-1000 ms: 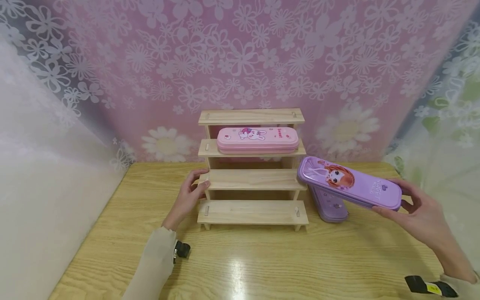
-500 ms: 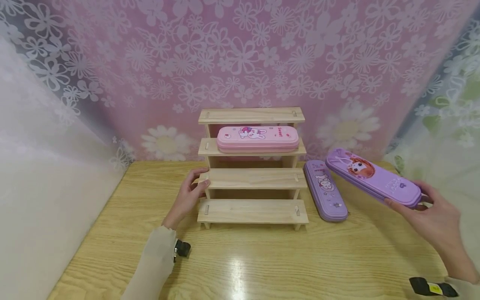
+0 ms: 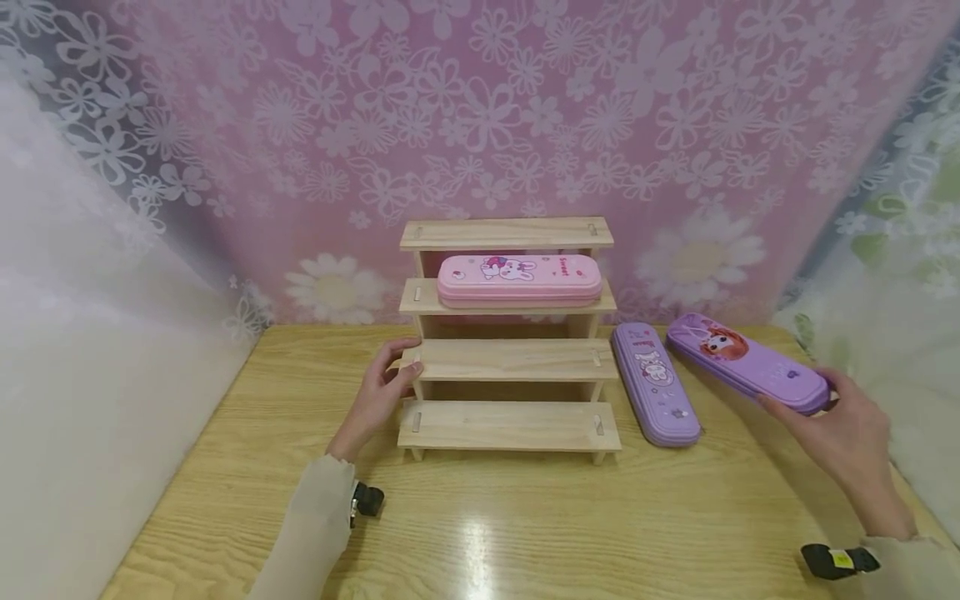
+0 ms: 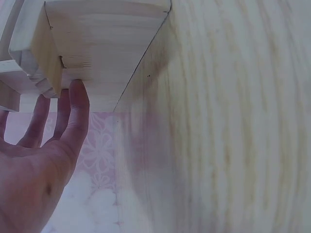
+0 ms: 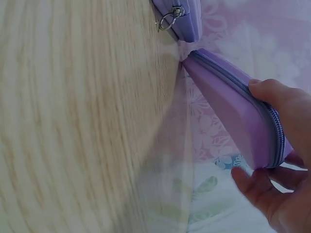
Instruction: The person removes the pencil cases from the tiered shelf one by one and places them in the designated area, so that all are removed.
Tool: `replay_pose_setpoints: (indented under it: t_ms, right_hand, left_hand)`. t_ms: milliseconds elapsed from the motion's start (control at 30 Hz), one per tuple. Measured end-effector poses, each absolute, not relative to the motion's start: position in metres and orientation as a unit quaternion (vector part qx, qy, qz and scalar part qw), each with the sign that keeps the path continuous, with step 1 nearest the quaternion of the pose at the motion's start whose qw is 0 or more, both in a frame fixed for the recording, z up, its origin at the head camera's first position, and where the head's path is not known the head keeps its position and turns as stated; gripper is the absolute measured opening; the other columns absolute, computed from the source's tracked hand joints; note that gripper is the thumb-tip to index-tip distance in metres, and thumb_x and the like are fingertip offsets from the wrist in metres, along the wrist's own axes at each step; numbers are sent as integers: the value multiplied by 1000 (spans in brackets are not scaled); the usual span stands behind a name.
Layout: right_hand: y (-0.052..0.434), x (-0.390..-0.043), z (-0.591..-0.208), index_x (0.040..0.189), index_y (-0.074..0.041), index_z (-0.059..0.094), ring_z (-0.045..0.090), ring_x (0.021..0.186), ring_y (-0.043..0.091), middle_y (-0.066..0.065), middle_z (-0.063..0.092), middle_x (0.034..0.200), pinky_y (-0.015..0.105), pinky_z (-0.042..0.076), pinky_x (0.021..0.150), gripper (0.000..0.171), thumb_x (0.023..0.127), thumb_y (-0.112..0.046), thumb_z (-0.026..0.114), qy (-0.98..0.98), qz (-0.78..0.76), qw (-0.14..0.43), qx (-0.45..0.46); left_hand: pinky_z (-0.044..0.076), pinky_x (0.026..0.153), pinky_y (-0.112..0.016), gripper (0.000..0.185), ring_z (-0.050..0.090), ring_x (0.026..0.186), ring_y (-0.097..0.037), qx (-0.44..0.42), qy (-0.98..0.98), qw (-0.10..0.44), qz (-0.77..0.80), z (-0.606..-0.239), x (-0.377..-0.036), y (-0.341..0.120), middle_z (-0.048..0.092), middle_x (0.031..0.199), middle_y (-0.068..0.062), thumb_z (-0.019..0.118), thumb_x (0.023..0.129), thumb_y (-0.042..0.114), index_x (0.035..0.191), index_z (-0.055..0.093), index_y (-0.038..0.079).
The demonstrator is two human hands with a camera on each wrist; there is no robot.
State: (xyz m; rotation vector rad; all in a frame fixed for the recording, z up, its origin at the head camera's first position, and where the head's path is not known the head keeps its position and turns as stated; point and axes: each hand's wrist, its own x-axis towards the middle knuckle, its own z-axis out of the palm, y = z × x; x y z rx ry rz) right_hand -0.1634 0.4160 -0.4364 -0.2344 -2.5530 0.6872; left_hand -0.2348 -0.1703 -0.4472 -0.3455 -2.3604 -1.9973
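Left of the stepped wooden rack (image 3: 508,333), the left hand (image 3: 377,398) rests against the rack's side post at the second step, fingers straight and spread, nothing pinched; left wrist view shows fingertips (image 4: 77,92) touching the wood only; risk there: a push from that hand could slide the rack on the table (image 3: 480,525), since the contact is a light brace, not a grip; on the rack's third step up, the pink pencil case (image 3: 519,277) lies flat and long-ways, and a jolt to the rack could shake it off the narrow step; just right of the rack's base, a purple pencil case (image 3: 655,383) lies flat on the table; further right of the rack, the girl-print purple case (image 3: 746,362) is held at its near end by the right hand (image 3: 843,429), thumb on top and fingers curled under, far end down at or near the table; end-only hold on a long case means it could pivot or slip out; its far end sits close to the flat purple case and could knock it; versus a second ago: the girl-print case was raised beside the rack's right edge, over the flat case; now it is lower and further right of the rack; left hand unchanged.
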Motion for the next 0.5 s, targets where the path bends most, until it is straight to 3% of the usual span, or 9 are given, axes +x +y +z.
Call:
replay_pose_setpoints:
  t_ms: [67,133,200,233,300,400,500]
  right_hand:
    - [416,-164,-437,130,4,44,54,69,13,33,57,104,21,31,49,81,72,-41,80,-939,255,208,-98]
    - [415,-165,-438,137,5,35,56,80,34,37,52,111,22,32,50,89,75,-44,76,-943,259,183,-104]
    - [414,-165,-440,137,4,35,54,86,43,38,51,113,21,32,51,87,76,-43,76,-943,260,184,-99]
    - [414,-165,-441,136,3,37,55,86,42,37,52,113,20,32,52,84,76,-43,76,-942,261,189,-96]
    - [414,-164,-443,130,0,45,57,78,21,34,55,111,18,33,51,76,75,-40,78,-940,262,202,-85]
    - [414,-160,-445,126,-1,49,46,70,-11,33,56,113,15,38,48,68,77,-40,76,-941,276,181,-69]
    - [412,-155,-445,130,-3,45,38,69,-23,34,54,116,18,44,47,67,82,-41,71,-944,298,133,-58]
  left_hand:
    - [55,81,-45,39,58,102,-26,-108,-758,17,-642,-449,-236,-170,44,136,-8,58,95,30,132,49,23]
    - [55,81,-46,39,59,102,-27,-107,-759,17,-642,-450,-237,-171,45,135,-7,58,95,30,132,49,24]
    - [55,81,-47,39,59,101,-28,-106,-755,16,-647,-450,-237,-171,46,134,-8,58,95,30,132,49,23]
    - [55,81,-47,39,59,101,-28,-105,-754,15,-649,-449,-236,-170,46,133,-8,58,95,29,132,49,22]
    - [54,82,-49,39,59,102,-29,-106,-750,10,-653,-445,-234,-170,45,133,-9,58,95,27,132,49,20]
    - [53,83,-51,39,58,102,-30,-106,-745,3,-659,-437,-229,-168,45,133,-11,58,95,23,133,49,16]
    - [53,84,-52,41,57,103,-30,-108,-747,-1,-656,-430,-226,-167,44,134,-13,57,95,21,134,47,13]
